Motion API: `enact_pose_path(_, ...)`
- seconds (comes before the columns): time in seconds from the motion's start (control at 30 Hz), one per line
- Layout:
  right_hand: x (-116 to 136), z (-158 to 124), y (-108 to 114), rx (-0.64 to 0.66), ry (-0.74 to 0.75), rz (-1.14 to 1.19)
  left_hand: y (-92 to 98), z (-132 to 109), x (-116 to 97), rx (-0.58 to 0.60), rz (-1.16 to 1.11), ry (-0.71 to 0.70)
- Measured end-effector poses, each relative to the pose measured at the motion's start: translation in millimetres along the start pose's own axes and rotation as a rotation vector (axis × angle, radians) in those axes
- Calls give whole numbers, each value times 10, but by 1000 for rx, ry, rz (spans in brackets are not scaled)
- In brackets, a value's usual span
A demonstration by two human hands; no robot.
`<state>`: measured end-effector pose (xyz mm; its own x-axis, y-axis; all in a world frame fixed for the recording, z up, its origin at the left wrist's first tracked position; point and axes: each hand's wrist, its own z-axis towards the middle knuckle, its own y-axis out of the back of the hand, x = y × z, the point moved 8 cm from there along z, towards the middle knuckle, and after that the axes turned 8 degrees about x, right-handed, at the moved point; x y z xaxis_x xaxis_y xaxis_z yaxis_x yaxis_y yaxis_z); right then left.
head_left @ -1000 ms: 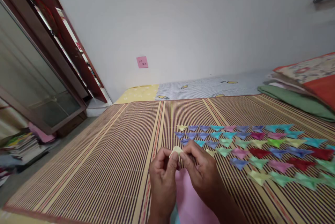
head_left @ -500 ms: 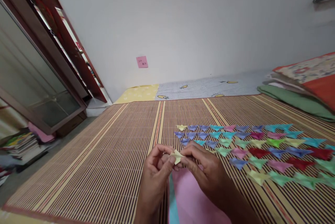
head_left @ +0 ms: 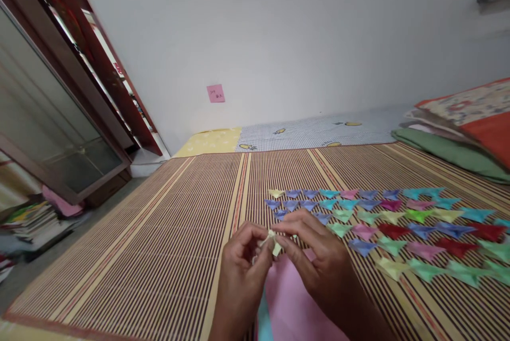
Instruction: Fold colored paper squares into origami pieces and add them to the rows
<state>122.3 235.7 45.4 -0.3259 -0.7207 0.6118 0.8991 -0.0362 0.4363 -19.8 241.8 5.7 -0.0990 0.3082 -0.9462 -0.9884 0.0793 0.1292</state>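
A small pale-yellow folded paper (head_left: 276, 248) is between my two hands, low in the middle of the view. My left hand (head_left: 245, 264) pinches it between thumb and curled fingers. From the other side, the thumb and index fingertip of my right hand (head_left: 314, 245) close on its upper edge. Fingers cover much of the paper, so its full shape is hidden. Beneath my hands lies a pink sheet (head_left: 298, 298) with a turquoise strip (head_left: 263, 314) along its left side. To the right, several rows of small pointed folded papers (head_left: 392, 231) in many colours lie on the mat.
The striped bamboo mat (head_left: 167, 235) spreads under everything. Folded bedding and a cushion (head_left: 474, 118) lie at the right by the wall. A pink note (head_left: 215, 93) is stuck on the wall. Glass-panelled doors (head_left: 51, 96) and a pile of books (head_left: 34, 221) are at the left.
The yellow paper has been turned between my fingers and shows a narrower, more upright shape. My right hand has risen slightly, and the fingers of both hands have shifted their hold.
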Motion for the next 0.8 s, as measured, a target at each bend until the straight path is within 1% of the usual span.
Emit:
enact_pose_path(0.1,7,-5,-16,4,7,-9,-12,-8,-59,10,116,-56)
enact_pose_path(0.2,-19,-12,-22,-6,-10,-12,-35,-11,-97,23,149,-87)
enact_pose_path(0.33,-37,-4,-12,-24,-26,-6,-42,-5,-80,20,84,-64)
enact_pose_path(0.6,-102,-18,20,-34,-59,48,9,22,37,-61,-117,24)
enact_pose_path(0.8,-172,-29,29,-57,-106,71,17,29,101,-77,-201,31)
